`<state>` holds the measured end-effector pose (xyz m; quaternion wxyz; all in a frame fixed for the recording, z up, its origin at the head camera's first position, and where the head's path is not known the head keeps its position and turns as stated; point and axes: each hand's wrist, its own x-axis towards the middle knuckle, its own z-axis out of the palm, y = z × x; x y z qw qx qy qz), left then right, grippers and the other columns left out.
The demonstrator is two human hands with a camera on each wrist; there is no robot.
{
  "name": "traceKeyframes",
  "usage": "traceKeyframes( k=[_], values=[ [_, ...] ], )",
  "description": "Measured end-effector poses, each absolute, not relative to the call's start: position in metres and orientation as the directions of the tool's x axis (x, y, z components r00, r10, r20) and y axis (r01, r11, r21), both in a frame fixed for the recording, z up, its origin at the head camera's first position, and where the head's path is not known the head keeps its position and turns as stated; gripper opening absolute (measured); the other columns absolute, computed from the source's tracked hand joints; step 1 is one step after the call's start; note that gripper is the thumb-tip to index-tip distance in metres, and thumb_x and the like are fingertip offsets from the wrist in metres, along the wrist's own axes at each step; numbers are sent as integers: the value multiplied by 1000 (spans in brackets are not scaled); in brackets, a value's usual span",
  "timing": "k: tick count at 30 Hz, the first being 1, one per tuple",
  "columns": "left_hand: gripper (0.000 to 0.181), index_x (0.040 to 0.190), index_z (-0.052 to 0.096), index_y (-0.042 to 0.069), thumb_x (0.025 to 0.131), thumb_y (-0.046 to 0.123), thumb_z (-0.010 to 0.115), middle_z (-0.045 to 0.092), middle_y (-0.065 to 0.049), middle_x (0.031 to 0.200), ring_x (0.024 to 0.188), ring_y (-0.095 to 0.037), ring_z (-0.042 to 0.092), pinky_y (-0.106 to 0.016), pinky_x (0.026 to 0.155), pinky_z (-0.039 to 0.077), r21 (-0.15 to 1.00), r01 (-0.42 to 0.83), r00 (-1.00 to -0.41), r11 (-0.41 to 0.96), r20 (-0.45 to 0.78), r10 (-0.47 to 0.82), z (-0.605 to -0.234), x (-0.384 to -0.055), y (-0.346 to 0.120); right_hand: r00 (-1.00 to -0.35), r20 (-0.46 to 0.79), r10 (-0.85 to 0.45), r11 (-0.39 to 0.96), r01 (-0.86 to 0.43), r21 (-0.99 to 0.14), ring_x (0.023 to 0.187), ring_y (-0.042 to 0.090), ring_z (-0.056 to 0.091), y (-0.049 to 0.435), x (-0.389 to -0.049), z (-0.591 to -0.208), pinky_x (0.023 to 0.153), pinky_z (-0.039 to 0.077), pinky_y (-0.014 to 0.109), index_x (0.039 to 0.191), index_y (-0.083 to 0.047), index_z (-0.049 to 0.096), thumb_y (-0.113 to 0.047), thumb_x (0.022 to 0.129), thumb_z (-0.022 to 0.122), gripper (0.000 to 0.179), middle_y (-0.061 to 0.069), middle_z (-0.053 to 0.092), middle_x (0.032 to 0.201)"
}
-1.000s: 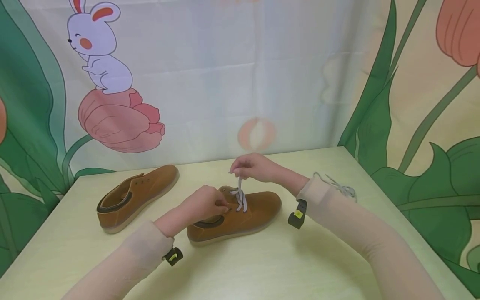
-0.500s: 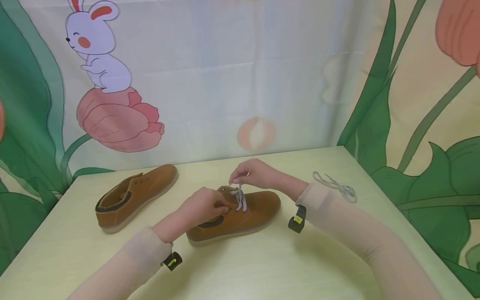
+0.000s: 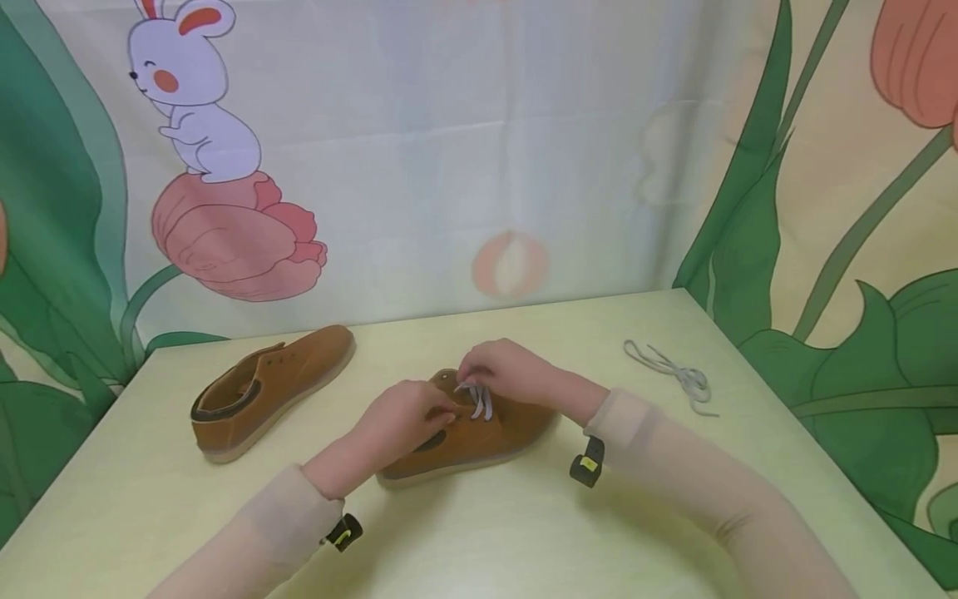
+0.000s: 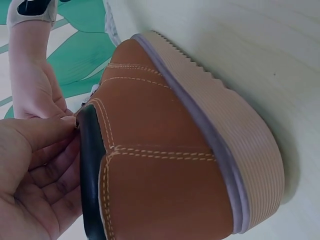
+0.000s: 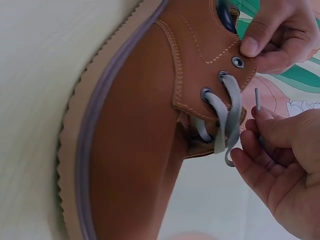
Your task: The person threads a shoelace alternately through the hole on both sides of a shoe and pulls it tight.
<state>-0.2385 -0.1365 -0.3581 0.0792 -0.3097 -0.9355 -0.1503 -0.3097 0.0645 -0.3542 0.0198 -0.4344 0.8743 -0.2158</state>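
Observation:
A brown leather shoe [image 3: 479, 445] stands on the table, toe to the right. My left hand [image 3: 400, 420] pinches the eyelet flap between thumb and fingers, as the right wrist view shows, close to a bare metal eyelet [image 5: 238, 62]. Two eyelets beside it have a grey shoelace [image 5: 233, 100] through them. With thumb and fingertips my right hand [image 3: 512, 373] pinches this lace near its end, and the stiff tip [image 5: 257, 100] sticks up just off the flap's edge. In the left wrist view the shoe's heel [image 4: 155, 195] hides most of the lacing.
A second brown shoe [image 3: 299, 366], its eyelets without lace, stands at the back left. A loose bundled grey shoelace [image 3: 692, 383] lies at the right of the table [image 3: 479, 541]. A printed curtain [image 3: 404, 166] hangs behind the table's back edge.
My right hand has come down from above the shoe to beside the eyelets, bringing the lace end with it. The left hand keeps its hold on the flap.

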Motion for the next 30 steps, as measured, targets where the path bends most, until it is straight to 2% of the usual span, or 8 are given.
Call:
traceKeyframes(
  k=[6, 11, 16, 20, 24, 30],
  values=[
    [7, 94, 79, 4, 90, 7, 74, 79, -6, 90, 84, -22, 74, -36, 79, 60, 238, 586, -808, 775, 246, 535, -361, -235, -134, -628, 179, -758, 524, -748, -406, 102, 21, 71, 68, -308, -360, 96, 55, 32, 105, -3, 73, -5, 101, 60, 14, 9, 76, 108],
    [10, 97, 79, 4, 90, 9, 74, 79, -7, 93, 89, -23, 74, -39, 83, 59, 270, 565, -825, 780, 227, 518, -363, -234, -135, -666, 244, -705, 518, -719, -464, 100, 20, 69, 70, -308, -357, 94, 55, 34, 104, -5, 72, -7, 101, 60, 12, 7, 75, 104],
    [11, 99, 78, 4, 91, 10, 74, 79, -7, 95, 92, -24, 74, -40, 85, 59, 293, 552, -833, 781, 218, 508, -364, -235, -137, -709, 284, -646, 509, -677, -532, 106, 24, 70, 70, -309, -344, 95, 56, 38, 107, -4, 68, -10, 103, 57, 12, 11, 74, 110],
    [12, 100, 79, 4, 92, 10, 73, 80, -8, 97, 92, -24, 75, -40, 85, 59, 319, 532, -847, 784, 197, 494, -365, -237, -138, -726, 296, -620, 495, -656, -570, 101, 23, 66, 67, -310, -337, 92, 54, 37, 107, -3, 64, -9, 105, 54, 11, 11, 72, 111],
    [13, 101, 79, 3, 93, 10, 72, 80, -8, 96, 88, -21, 74, -39, 82, 59, 335, 505, -863, 795, 174, 474, -365, -238, -137, -731, 292, -616, 488, -646, -587, 94, 21, 61, 65, -309, -331, 88, 51, 34, 107, -3, 60, -10, 106, 52, 10, 11, 70, 108],
    [13, 101, 79, 4, 94, 12, 71, 78, -5, 90, 72, -9, 61, -29, 70, 54, 345, 495, -868, 798, 157, 470, -366, -238, -138, -735, 283, -616, 486, -637, -599, 99, 25, 64, 62, -306, -326, 91, 53, 38, 108, -3, 60, -10, 106, 52, 11, 13, 70, 112]
  ],
)
